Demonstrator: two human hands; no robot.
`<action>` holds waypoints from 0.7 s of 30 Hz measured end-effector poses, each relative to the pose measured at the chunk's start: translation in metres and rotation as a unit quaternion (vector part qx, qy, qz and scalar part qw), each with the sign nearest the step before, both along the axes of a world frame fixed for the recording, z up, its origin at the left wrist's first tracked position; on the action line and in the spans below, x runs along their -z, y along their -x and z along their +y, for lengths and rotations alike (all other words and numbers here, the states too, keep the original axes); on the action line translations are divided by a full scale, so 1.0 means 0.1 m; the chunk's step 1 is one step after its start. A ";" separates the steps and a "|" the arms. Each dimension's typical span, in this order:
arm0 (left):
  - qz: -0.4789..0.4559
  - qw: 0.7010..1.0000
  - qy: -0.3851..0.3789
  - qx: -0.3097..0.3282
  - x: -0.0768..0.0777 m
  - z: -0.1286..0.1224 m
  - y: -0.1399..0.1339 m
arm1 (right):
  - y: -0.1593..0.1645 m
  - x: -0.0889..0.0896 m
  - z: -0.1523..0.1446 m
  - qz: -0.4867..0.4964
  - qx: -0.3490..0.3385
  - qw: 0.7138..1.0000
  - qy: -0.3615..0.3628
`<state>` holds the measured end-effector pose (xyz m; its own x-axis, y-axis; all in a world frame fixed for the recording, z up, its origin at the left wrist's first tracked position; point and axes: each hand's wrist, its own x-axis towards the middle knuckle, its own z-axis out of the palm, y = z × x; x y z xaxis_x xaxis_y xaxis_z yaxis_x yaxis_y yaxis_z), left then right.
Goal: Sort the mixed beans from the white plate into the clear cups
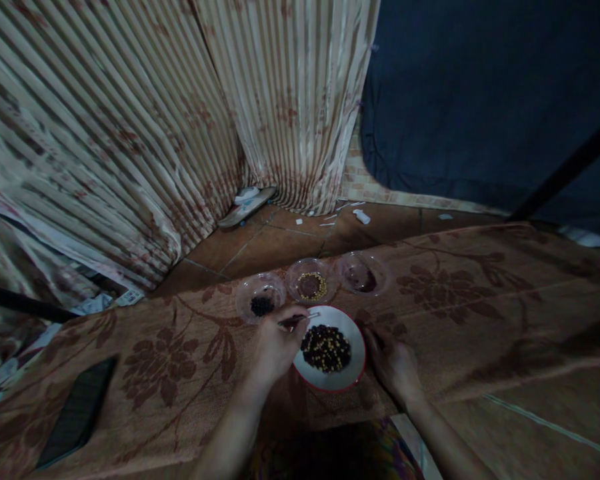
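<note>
A white bowl with a red rim stands before me, holding a mix of dark and yellow beans. Over its left edge, my left hand is closed around tweezers, whose pale tips point right over the bowl's back. My right hand rests on the cloth beside the bowl's right rim, its fingers loosely apart and partly in shadow, with nothing visible in them. Behind the bowl stand three clear plastic bowls: the left one has black beans, the middle one yellow beans, the right one a few dark red beans.
A brown flower-patterned cloth covers the low surface. A dark phone lies at the left. Beyond the far edge, a tiled floor carries small white scraps. Striped curtains and a dark blue cloth hang behind.
</note>
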<state>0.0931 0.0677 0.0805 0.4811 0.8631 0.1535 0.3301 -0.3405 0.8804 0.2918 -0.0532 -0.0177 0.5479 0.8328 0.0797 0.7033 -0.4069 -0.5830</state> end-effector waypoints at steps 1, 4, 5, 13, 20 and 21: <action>-0.010 1.000 -0.009 -0.010 -0.03 0.09 -0.02 | 0.00 0.00 0.00 0.001 0.000 1.000 0.001; -0.021 0.996 -0.066 -0.051 -0.04 0.38 -0.10 | -0.01 0.01 -0.01 0.002 0.005 1.000 0.003; -0.019 0.995 -0.074 -0.058 -0.02 0.46 -0.12 | -0.01 0.01 -0.01 0.002 0.005 1.000 0.003; 0.001 0.994 -0.081 -0.078 -0.08 0.22 -0.06 | -0.04 0.08 0.00 0.009 0.003 1.000 -0.011; -0.022 0.992 -0.123 -0.034 -0.33 -0.61 0.04 | 0.07 -0.25 -0.27 0.025 0.049 0.984 -0.170; -0.023 0.990 -0.136 -0.037 -0.32 -0.71 0.03 | 0.15 -0.32 -0.34 0.022 0.007 0.979 -0.202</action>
